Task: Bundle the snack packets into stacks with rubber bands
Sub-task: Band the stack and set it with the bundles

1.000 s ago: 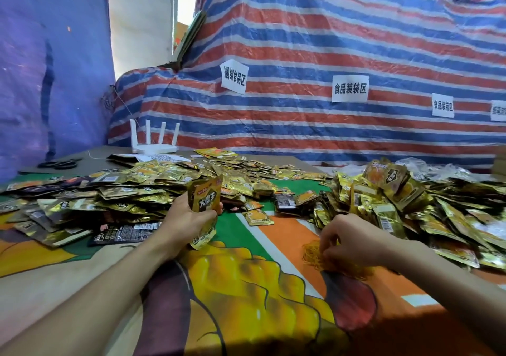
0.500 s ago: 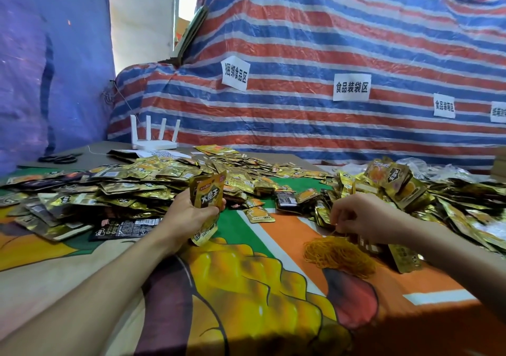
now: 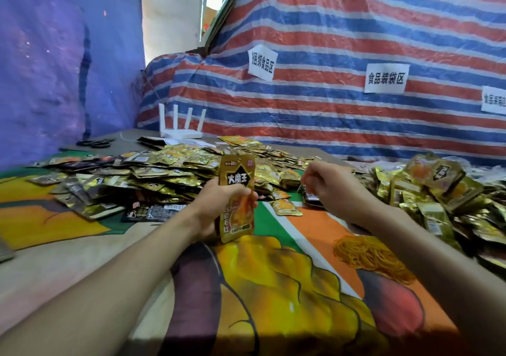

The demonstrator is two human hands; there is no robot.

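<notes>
My left hand (image 3: 216, 208) grips a stack of gold snack packets (image 3: 237, 191) upright above the table's middle. To its right, at about the same height, my right hand (image 3: 332, 188) hovers with thumb and fingertips pinched together, seemingly on a thin rubber band that is too small to make out. A heap of orange rubber bands (image 3: 369, 257) lies on the cloth below my right forearm. Loose gold packets (image 3: 137, 175) spread across the left of the table. More packets, some bundled, are piled at the right (image 3: 438, 191).
The table wears a colourful printed cloth (image 3: 273, 287). A single packet (image 3: 286, 208) lies between my hands. At the far back stand a white router (image 3: 180, 125) and black scissors (image 3: 94, 143). A striped tarpaulin with paper labels (image 3: 386, 78) walls off the back.
My right hand left the rubber band heap, rose and moved left toward the stack. My left hand lifted the stack slightly and turned its front toward me.
</notes>
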